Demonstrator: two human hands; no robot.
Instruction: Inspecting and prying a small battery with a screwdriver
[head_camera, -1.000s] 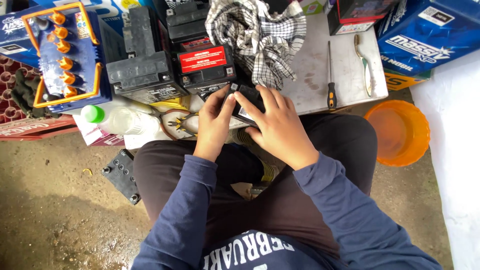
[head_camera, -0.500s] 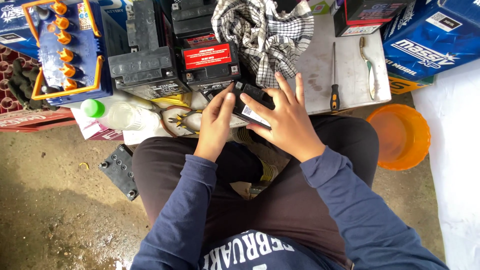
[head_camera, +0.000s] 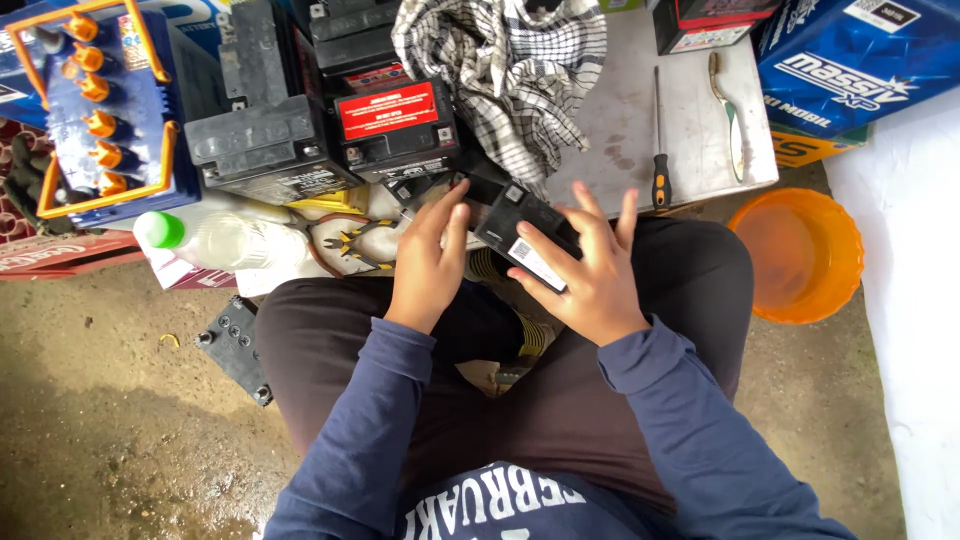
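1. The left hand (head_camera: 428, 262) rests on the near-left end of a small black battery (head_camera: 515, 222), fingers together and nearly straight, tips pressed onto its top edge. The hand is not curled round it; it steadies more than grips.
2. The right hand (head_camera: 592, 270) lies flat over the battery's right side, fingers spread wide and the palm against the case beside a white label. It is open, pressing rather than clutching.
3. The battery sits tilted between both hands, above the person's knees, at the near edge of a low white board (head_camera: 690, 120).
4. Just behind it stand a battery with a red label (head_camera: 392, 125) and a grey battery (head_camera: 262, 140), side by side.
5. A checked cloth (head_camera: 510, 70) is heaped behind the right hand's fingertips, touching the held battery's far end.
6. Pliers (head_camera: 345, 240) with yellow grips lie just left of the left hand, next to a clear bottle (head_camera: 215, 238) with a green cap.
7. A screwdriver (head_camera: 660, 140) lies on the board beyond the right hand, apart from it.
8. An orange bowl (head_camera: 795, 255) sits on the ground to the right, well clear of both hands.
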